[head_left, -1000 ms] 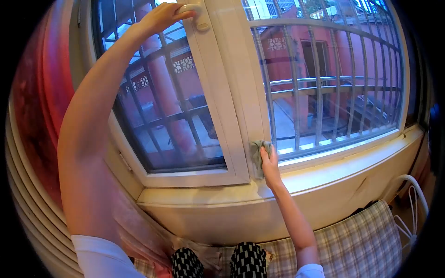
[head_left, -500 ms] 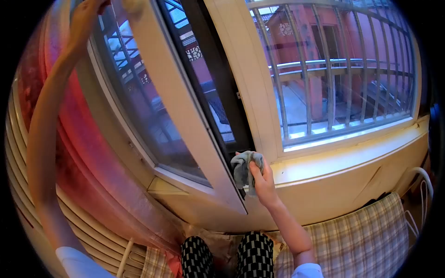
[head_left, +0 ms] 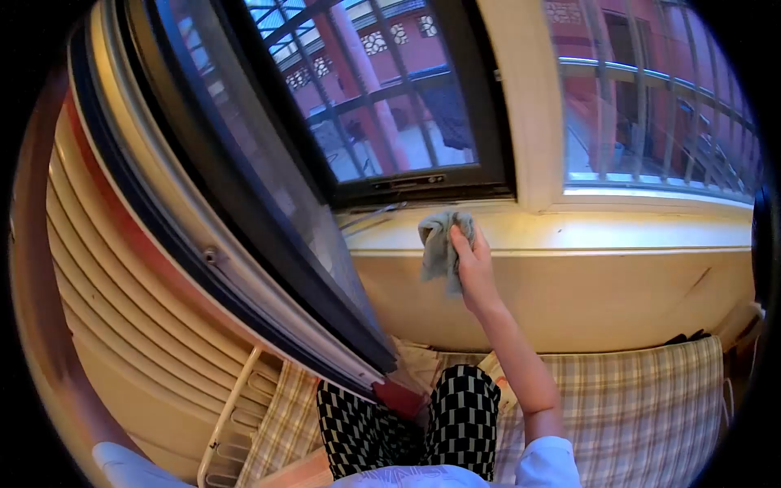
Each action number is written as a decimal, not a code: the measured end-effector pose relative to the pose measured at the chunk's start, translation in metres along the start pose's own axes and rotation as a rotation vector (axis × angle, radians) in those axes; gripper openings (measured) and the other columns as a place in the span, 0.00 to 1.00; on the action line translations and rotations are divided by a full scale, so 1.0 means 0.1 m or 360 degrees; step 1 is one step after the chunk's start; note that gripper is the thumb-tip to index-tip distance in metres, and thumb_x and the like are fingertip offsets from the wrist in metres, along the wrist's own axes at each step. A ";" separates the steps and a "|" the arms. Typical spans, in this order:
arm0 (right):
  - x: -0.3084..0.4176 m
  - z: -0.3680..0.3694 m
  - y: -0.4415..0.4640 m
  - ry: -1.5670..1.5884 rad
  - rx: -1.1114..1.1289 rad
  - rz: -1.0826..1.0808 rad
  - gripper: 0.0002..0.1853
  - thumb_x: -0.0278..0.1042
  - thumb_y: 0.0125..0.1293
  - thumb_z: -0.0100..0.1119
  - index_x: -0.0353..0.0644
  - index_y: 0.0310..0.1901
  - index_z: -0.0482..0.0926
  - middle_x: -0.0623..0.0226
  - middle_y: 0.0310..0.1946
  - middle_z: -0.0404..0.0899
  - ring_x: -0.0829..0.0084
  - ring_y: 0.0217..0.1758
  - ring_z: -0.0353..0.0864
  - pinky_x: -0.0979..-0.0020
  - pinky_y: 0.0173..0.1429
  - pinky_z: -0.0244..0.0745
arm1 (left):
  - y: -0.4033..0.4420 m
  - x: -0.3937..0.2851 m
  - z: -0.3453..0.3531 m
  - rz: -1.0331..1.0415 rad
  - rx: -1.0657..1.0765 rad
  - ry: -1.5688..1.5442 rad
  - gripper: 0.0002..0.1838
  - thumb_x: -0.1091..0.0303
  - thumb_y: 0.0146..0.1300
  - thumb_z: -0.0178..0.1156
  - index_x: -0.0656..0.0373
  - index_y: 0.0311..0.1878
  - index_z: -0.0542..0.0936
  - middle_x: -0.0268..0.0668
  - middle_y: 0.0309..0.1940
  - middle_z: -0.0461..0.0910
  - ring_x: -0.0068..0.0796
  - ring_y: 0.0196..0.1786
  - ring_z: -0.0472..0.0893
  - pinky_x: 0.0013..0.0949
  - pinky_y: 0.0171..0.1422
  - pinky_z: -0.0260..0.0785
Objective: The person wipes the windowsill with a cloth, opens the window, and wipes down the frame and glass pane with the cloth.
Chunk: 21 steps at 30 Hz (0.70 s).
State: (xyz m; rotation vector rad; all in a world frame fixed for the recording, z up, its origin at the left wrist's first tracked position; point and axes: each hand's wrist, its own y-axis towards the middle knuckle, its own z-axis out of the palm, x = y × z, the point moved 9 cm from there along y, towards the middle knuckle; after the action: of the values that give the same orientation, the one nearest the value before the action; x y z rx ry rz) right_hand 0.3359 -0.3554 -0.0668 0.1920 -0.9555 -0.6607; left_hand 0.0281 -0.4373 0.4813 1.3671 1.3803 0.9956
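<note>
My right hand (head_left: 477,264) is closed around a crumpled grey-green cloth (head_left: 439,248). The cloth hangs in front of the pale window sill (head_left: 521,229). On the left, a window sash (head_left: 203,207) stands swung inward, its metal edge turned toward me and its lower corner over my legs. My left forearm (head_left: 45,293) runs up the left border of the view, beyond the sash. The left hand itself is out of sight, so what it touches is hidden.
Behind the sash is a dark-framed window panel (head_left: 427,180) with bars outside. A fixed barred window (head_left: 651,106) is to the right. A ribbed white radiator (head_left: 146,325) lines the left. Plaid fabric (head_left: 618,407) lies below the sill, right of my patterned trousers (head_left: 464,407).
The sash has swung further inward, toward me, exposing more of the dark-framed panel. My left hand has left the view at the left. The right hand with the cloth has risen slightly.
</note>
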 end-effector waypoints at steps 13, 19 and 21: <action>-0.98 0.41 0.05 -0.0117 0.0064 0.0225 0.12 0.36 0.75 0.48 0.40 0.53 0.73 0.70 0.44 0.78 0.80 0.45 0.77 0.74 0.51 0.74 | -0.81 0.52 -1.89 -0.0423 -0.0188 0.0239 0.24 0.49 0.66 0.46 0.58 0.52 0.76 0.37 0.46 0.79 0.32 0.47 0.77 0.39 0.56 0.71; -1.55 0.59 0.20 -0.0209 0.0178 0.0375 0.14 0.38 0.75 0.49 0.40 0.54 0.72 0.70 0.46 0.78 0.79 0.49 0.76 0.74 0.53 0.73 | -0.98 0.77 -2.61 -0.0592 -0.0327 0.0428 0.27 0.47 0.69 0.44 0.60 0.56 0.74 0.39 0.50 0.77 0.34 0.52 0.76 0.40 0.60 0.68; -1.77 0.63 0.21 -0.0185 0.0209 0.0460 0.14 0.39 0.75 0.49 0.40 0.55 0.72 0.69 0.47 0.78 0.79 0.50 0.76 0.73 0.53 0.73 | -1.01 0.81 -2.84 -0.0643 -0.0381 0.0499 0.28 0.46 0.69 0.43 0.60 0.58 0.74 0.39 0.52 0.77 0.35 0.53 0.75 0.40 0.61 0.68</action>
State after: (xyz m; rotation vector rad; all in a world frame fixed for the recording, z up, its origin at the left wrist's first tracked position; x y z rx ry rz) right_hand 0.2236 -0.2247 -0.1438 0.1290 -1.1145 -0.3462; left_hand -0.2685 -0.3451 0.4481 0.7363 1.6264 1.0849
